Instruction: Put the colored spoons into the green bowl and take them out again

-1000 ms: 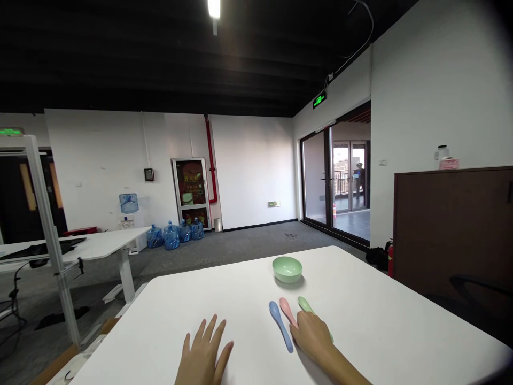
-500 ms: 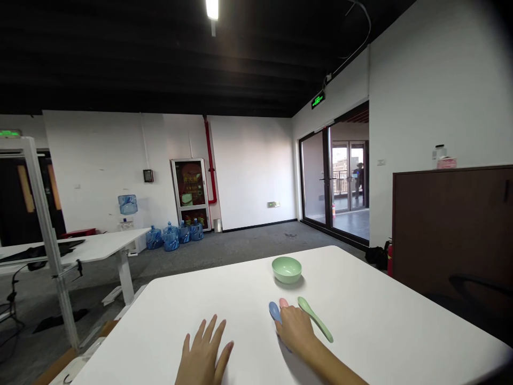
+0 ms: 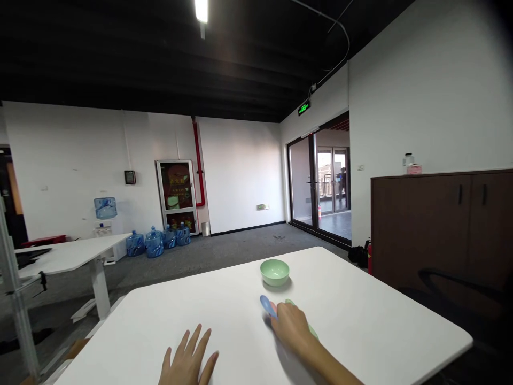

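Observation:
My right hand (image 3: 293, 327) is closed round a blue spoon (image 3: 266, 305), whose rounded end sticks out past the fingers on the left; its handle is hidden. A sliver of a pink spoon (image 3: 273, 306) shows beside the blue one, mostly covered by the hand. Under and to the right of the hand lies a green spoon (image 3: 313, 332), with only its two ends visible. Beyond the spoons stands a light green bowl (image 3: 274, 272), upright and apart from my hands. My left hand (image 3: 187, 359) is open, fingers spread, over the near left part of the white table (image 3: 168, 307).
A brown cabinet (image 3: 417, 230) stands to the right, with a chair armrest in front of it. At the left is another white table (image 3: 86, 251) with a metal post. Large blue water bottles (image 3: 154, 243) stand on the floor by the far wall. A person is visible beyond the glass door.
The view has turned right, so the scene shifts left. My right hand has moved right relative to the spoons with the blue spoon, now covering more of the green one. My left hand stays spread.

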`<state>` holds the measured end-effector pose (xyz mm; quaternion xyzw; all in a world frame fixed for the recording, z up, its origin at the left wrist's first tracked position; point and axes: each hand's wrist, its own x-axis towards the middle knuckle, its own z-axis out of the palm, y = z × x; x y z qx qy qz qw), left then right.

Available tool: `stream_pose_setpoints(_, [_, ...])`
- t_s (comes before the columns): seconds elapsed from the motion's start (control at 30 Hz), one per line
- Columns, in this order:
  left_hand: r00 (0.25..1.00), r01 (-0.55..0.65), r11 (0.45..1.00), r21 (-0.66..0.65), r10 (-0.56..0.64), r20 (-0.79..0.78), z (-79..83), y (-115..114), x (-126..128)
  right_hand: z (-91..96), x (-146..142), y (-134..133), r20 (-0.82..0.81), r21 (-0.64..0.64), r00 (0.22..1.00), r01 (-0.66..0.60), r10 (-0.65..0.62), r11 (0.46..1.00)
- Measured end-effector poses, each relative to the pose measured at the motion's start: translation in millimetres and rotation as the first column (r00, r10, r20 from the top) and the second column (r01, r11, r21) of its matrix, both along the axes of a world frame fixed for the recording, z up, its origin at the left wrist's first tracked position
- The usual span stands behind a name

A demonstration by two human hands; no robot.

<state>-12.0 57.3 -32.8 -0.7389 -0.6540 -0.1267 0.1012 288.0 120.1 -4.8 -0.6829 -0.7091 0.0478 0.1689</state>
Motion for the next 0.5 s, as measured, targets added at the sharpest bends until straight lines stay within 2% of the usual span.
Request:
stream_pose_setpoints(0.1, [1.0, -0.003, 1.0, -0.009, 0.003, -0.006, 5.6, -5, 5, 11.3, 33, 7, 0.0, -0.006, 0.996, 0.085, -0.085, 0.996])
stream_pose_setpoints(0.2, [0.999, -0.034, 0.999, -0.041, 0.033, -0.022, 17.5, -10, 13, 13.0, 67, 19, 0.052, 0.021, 0.987, 0.153, -0.154, 0.988])
stream_pose_setpoints(0.33, [0.997, -0.066, 0.993, -0.093, 0.062, -0.052, 31.0, -15, 22, -0.7, 107, 32, 0.12, 0.001, 0.97, 0.213, -0.211, 0.977])
stream_pose_setpoints(0.5, [0.997, -0.074, 0.992, -0.104, 0.071, -0.026, 33.1, -17, 25, -27.5, 137, 41, 0.175, -0.041, 0.96, 0.228, -0.218, 0.973])
